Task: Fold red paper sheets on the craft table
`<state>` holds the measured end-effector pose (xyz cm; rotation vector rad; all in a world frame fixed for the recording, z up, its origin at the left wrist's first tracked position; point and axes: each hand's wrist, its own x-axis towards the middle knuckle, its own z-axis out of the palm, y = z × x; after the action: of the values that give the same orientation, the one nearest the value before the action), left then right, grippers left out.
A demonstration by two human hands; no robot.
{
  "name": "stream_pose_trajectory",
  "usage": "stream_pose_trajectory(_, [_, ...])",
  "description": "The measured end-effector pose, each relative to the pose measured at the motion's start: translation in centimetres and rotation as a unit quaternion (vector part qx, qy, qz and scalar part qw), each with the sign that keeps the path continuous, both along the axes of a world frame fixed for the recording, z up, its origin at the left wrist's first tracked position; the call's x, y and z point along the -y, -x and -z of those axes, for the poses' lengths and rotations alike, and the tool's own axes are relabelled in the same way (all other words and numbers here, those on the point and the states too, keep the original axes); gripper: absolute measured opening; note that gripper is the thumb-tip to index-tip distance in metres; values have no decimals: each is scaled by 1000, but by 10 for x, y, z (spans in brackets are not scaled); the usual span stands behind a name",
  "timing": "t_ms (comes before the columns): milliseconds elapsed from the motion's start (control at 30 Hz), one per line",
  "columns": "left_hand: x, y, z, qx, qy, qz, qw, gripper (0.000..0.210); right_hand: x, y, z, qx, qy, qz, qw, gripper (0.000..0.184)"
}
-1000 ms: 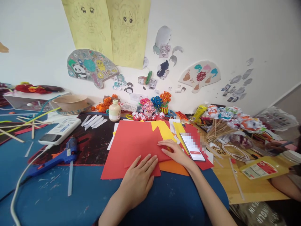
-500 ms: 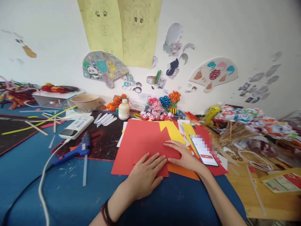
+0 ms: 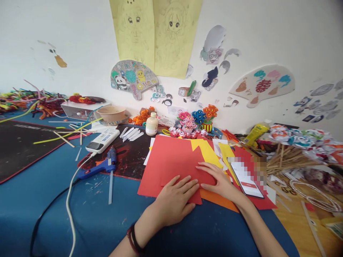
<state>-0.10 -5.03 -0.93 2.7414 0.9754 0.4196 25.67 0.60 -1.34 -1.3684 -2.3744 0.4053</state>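
My left hand (image 3: 175, 200) lies flat on the red paper (image 3: 171, 157), fingers stretched toward the right. Beside it, my right hand (image 3: 217, 178) rests at the paper's right edge, thumb and fingers apart. The red paper appears to be in two layers, one sheet over another. From under it stick out yellow paper (image 3: 207, 151) and orange paper (image 3: 218, 200), close to my right hand. A phone (image 3: 248, 178) with a lit screen lies to the right, on more red paper (image 3: 269, 204).
Left of the papers are a blue glue gun (image 3: 100, 167), a white power bank (image 3: 103, 141) with a cable, and white paper strips (image 3: 132, 134). Behind stand a glue bottle (image 3: 152, 125) and pipe-cleaner flowers (image 3: 187, 121). Wooden sticks (image 3: 281, 159) lie at the right.
The whole view has shifted, so things appear farther right. Both hands stay on the papers in nearly the same pose.
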Motion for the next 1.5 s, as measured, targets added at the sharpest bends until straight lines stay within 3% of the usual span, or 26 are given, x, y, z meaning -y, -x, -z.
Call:
stream_pose_trajectory(467, [22, 12, 6, -7, -67, -96, 993, 53, -1, 0, 0, 14, 14, 1, 1000, 58])
stream_pose_trajectory(667, [25, 14, 8, -14, -108, -76, 991, 54, -3, 0, -1, 9, 22, 2, 1000, 58])
stream_pose_trajectory(867, [21, 12, 9, -31, -104, -82, 991, 56, -1, -1, -4, -17, 40, -5, 999, 57])
stream_pose_trajectory(1033, [20, 11, 11, -30, -106, -95, 989, 56, 2, -1, -9, -12, 51, -17, 998, 68])
stream_pose_trajectory(1500, [20, 12, 10, -26, -126, -84, 988, 56, 2, 1, -11, -7, 52, -13, 999, 64])
